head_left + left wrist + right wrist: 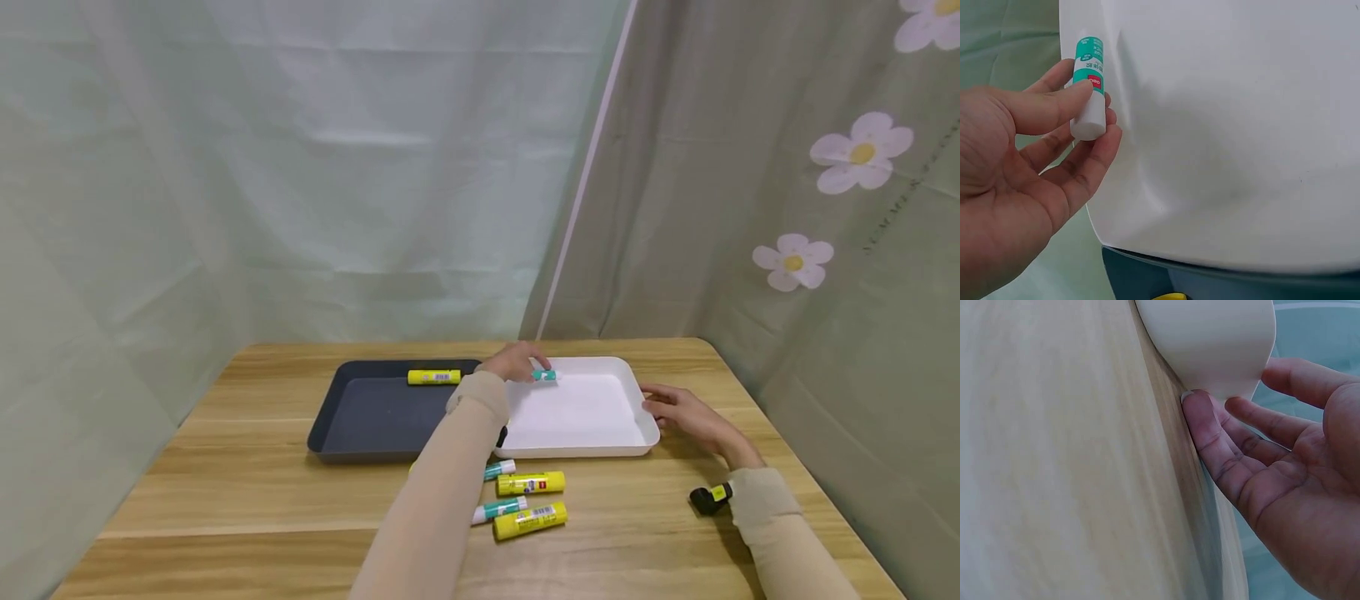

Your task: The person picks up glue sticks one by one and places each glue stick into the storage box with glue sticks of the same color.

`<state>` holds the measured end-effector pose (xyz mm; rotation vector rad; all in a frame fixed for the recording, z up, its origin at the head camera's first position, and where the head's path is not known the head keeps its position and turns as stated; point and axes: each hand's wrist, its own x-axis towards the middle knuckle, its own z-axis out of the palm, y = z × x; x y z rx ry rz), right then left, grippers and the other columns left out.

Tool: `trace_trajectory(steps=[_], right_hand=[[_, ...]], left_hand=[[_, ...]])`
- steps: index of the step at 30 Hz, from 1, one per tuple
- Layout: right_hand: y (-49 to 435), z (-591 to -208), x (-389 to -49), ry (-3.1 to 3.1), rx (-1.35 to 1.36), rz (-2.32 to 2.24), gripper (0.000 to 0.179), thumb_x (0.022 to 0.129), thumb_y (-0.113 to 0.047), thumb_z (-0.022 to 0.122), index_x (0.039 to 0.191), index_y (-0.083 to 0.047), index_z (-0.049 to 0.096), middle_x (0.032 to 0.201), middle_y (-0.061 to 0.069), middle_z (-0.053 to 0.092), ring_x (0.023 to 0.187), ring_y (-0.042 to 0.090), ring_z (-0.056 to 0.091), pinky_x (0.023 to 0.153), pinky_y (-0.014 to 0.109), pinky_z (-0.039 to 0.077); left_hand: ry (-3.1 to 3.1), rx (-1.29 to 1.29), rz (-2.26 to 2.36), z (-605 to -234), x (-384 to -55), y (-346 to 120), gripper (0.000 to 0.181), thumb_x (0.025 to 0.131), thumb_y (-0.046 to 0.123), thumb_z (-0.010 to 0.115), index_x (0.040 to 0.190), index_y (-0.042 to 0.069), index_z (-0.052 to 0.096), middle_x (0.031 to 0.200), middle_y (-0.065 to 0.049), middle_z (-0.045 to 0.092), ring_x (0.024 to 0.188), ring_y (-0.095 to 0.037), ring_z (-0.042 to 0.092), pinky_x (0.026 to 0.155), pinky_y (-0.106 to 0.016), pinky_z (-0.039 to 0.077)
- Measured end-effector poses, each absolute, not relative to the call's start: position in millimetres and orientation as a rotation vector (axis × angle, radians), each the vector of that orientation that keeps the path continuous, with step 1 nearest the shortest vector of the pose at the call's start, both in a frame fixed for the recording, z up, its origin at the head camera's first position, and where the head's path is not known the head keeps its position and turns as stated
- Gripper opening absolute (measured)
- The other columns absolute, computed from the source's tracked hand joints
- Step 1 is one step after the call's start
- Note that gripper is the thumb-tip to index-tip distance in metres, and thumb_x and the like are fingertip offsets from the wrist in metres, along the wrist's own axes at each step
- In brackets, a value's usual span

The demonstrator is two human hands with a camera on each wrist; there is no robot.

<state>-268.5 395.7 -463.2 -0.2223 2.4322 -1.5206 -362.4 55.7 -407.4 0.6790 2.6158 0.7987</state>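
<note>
My left hand [512, 364] pinches a teal-and-white glue stick [544, 376] between thumb and fingers, over the far left part of the white tray [573, 421]. In the left wrist view the glue stick [1089, 94] stands along the tray's inner wall, with a small red label beside my thumb. My right hand [692, 418] is at the right side of the white tray. In the right wrist view its extended fingertips touch the outside of the tray's corner [1222, 344].
A dark grey tray [367, 417] adjoins the white one on the left, holding a yellow glue stick [433, 377]. Nearer on the wooden table [247, 492] lie yellow glue sticks [531, 483] and teal-and-white glue sticks [504, 509], partly behind my left forearm. Curtains stand behind.
</note>
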Motion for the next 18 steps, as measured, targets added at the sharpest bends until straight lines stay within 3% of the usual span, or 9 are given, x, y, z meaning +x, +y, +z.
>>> trace_trajectory(steps=[8, 18], right_hand=[[392.2, -464.6, -269.2, 2.429, -0.234, -1.53, 0.065, 0.108, -0.023, 0.057, 0.157, 0.012, 0.031, 0.14, 0.03, 0.055, 0.105, 0.014, 0.063, 0.086, 0.027, 0.056], [388.6, -462.0, -269.5, 2.421, -0.25, -1.535, 0.066, 0.108, -0.021, 0.059, 0.158, 0.011, 0.031, 0.143, 0.033, 0.052, 0.107, 0.015, 0.062, 0.085, 0.027, 0.055]], left_hand=[[2.649, 0.682, 0.801, -410.9, -359.0, 52.4, 0.029, 0.099, -0.001, 0.067, 0.122, 0.012, 0.077, 0.146, -0.01, 0.058, 0.127, -0.027, 0.052, 0.105, -0.04, 0.047], [2.646, 0.663, 0.803, -413.9, -357.7, 49.9, 0.027, 0.1, -0.001, 0.065, 0.121, 0.013, 0.076, 0.146, -0.01, 0.058, 0.108, -0.023, 0.05, 0.084, -0.031, 0.045]])
